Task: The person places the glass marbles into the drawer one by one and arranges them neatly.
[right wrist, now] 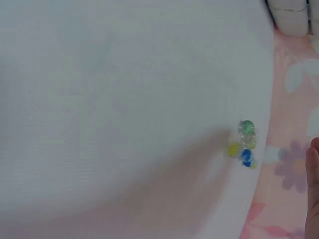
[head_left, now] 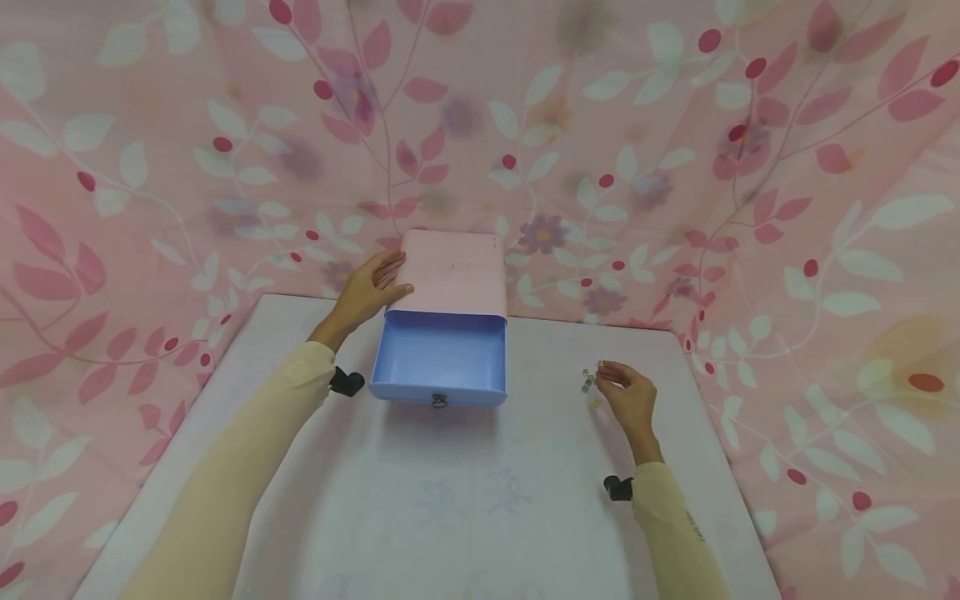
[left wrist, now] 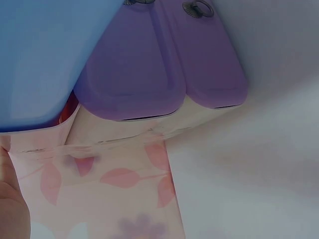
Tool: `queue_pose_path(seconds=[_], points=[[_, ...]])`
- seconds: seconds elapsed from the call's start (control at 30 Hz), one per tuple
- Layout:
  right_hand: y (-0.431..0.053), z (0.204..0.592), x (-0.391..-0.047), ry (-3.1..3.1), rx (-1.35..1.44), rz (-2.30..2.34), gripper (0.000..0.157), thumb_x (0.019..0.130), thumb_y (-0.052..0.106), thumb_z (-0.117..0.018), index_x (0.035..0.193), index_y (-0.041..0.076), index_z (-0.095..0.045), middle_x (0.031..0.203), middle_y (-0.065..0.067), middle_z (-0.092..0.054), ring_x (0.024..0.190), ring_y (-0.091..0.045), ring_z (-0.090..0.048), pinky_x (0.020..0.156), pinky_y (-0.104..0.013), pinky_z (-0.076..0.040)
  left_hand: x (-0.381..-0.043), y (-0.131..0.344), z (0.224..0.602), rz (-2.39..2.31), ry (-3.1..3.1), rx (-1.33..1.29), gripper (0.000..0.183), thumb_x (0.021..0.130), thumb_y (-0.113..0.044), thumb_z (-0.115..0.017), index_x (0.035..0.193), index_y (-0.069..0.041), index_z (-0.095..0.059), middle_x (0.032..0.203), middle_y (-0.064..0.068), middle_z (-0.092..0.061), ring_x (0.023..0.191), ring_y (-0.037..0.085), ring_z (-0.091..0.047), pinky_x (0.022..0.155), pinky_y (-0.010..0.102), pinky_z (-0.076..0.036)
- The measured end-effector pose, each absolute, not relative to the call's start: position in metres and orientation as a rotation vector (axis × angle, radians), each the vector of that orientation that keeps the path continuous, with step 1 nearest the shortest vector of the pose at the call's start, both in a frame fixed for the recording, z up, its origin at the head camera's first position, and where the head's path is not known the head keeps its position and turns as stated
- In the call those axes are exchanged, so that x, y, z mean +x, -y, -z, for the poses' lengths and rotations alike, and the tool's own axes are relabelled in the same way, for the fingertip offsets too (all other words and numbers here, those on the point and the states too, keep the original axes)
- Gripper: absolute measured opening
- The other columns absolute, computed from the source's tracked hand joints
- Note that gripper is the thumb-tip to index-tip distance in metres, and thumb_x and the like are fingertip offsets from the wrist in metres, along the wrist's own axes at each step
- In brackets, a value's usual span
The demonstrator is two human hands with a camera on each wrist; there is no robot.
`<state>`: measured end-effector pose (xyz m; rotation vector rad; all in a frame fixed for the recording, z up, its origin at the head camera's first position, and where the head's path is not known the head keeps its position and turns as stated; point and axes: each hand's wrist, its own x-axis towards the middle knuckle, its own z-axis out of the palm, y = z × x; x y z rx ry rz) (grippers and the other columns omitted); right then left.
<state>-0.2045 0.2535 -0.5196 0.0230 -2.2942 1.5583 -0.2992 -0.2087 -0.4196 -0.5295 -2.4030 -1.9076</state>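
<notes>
A pink drawer cabinet [head_left: 453, 271] stands at the back of the table. Its light blue drawer [head_left: 438, 392] with a ring pull is out, its visible inside bare. My left hand [head_left: 366, 292] rests against the cabinet's left side, fingers fairly straight, thumb by the top edge. In the left wrist view, two purple drawers [left wrist: 134, 64] sit closed beneath the blue one. To the right, my right hand [head_left: 628, 400] hovers by several small glass marbles [right wrist: 247, 128], coloured green, blue, yellow and clear. A tiny pale spot shows at its fingertips; whether they pinch a marble is unclear.
The white tabletop [head_left: 450, 508] carries faint floral marks. Pink floral cloth [head_left: 637, 125] hangs behind and at both sides of it. Dark wrist camera mounts [head_left: 347, 382] stick out from both sleeves.
</notes>
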Motion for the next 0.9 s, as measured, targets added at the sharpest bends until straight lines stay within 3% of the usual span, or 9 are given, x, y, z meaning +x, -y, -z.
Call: queue_pose_path(seconds=[0.1, 0.23, 0.37, 0.67, 0.9], points=[[-0.260, 0.533, -0.206, 2.327, -0.032, -1.557, 0.029, 0.078, -0.015, -0.071, 0.106, -0.016, -0.066, 0.099, -0.032, -0.067, 0.093, -0.048, -0.066, 0.082, -0.032, -0.058, -0.299, 0.209, 0.419, 1.915, 2.397, -0.529, 0.076, 0.086, -0.004, -0.073, 0.148, 0.005, -0.031, 0.153, 0.020, -0.035, 0.142, 0.032, -0.032, 0.115, 0.044, -0.029], [-0.274, 0.568, -0.215, 2.363, -0.126, -1.534, 0.032, 0.077, -0.011, -0.075, 0.109, -0.011, -0.067, 0.100, -0.025, -0.070, 0.093, -0.038, -0.069, 0.079, -0.015, -0.054, -0.299, 0.208, 0.419, 1.908, 2.402, -0.519, 0.076, 0.086, -0.005, -0.074, 0.148, 0.005, -0.031, 0.152, 0.020, -0.035, 0.141, 0.032, -0.032, 0.114, 0.043, -0.030], [-0.281, 0.591, -0.220, 2.434, -0.222, -1.463, 0.034, 0.078, -0.004, -0.077, 0.111, -0.004, -0.070, 0.101, -0.017, -0.072, 0.093, -0.029, -0.071, 0.074, -0.006, -0.048, -0.298, 0.207, 0.418, 1.878, 2.424, -0.512, 0.076, 0.087, -0.006, -0.073, 0.149, 0.004, -0.031, 0.152, 0.019, -0.036, 0.141, 0.031, -0.033, 0.113, 0.043, -0.031], [-0.278, 0.596, -0.220, 2.491, -0.324, -1.384, 0.036, 0.076, -0.002, -0.078, 0.111, 0.000, -0.071, 0.100, -0.014, -0.073, 0.093, -0.030, -0.071, 0.073, -0.005, -0.045, -0.298, 0.208, 0.418, 1.875, 2.431, -0.510, 0.076, 0.087, -0.008, -0.074, 0.149, 0.004, -0.031, 0.152, 0.018, -0.036, 0.141, 0.030, -0.033, 0.113, 0.041, -0.031], [-0.279, 0.603, -0.218, 2.521, -0.387, -1.432, 0.040, 0.075, -0.003, -0.078, 0.114, 0.002, -0.070, 0.104, -0.013, -0.073, 0.096, -0.027, -0.070, 0.087, -0.022, -0.052, -0.298, 0.206, 0.417, 1.880, 2.430, -0.508, 0.075, 0.087, -0.007, -0.074, 0.149, 0.004, -0.032, 0.152, 0.018, -0.037, 0.141, 0.031, -0.034, 0.113, 0.042, -0.032]])
